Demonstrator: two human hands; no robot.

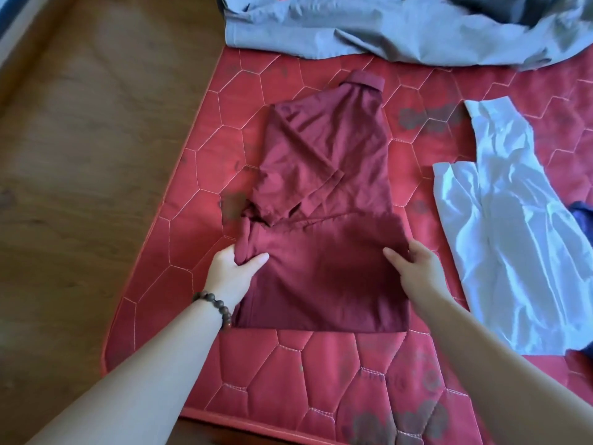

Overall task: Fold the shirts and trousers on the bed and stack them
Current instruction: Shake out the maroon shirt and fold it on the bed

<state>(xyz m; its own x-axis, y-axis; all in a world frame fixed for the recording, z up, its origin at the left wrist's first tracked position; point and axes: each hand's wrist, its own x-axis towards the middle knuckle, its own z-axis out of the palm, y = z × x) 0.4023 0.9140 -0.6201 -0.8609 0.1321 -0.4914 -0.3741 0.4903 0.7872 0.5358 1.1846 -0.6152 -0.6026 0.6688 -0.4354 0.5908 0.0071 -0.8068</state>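
Left hand (pixel 231 268): pinches the maroon shirt's (pixel 324 200) bunched left edge.
Right hand (pixel 417 268): grips the opposite edge, thumb on top.
Shirt: lower half folded up between both grips, collar beyond them, on the red quilted mattress (pixel 321 380).
White shirt (pixel 513 252): right of the right hand.

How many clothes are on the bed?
4 that I can see: a maroon shirt in the middle under both hands, a grey garment at the top, a white shirt on the right, and a dark blue piece peeking out beside it. More may be hidden out of view.
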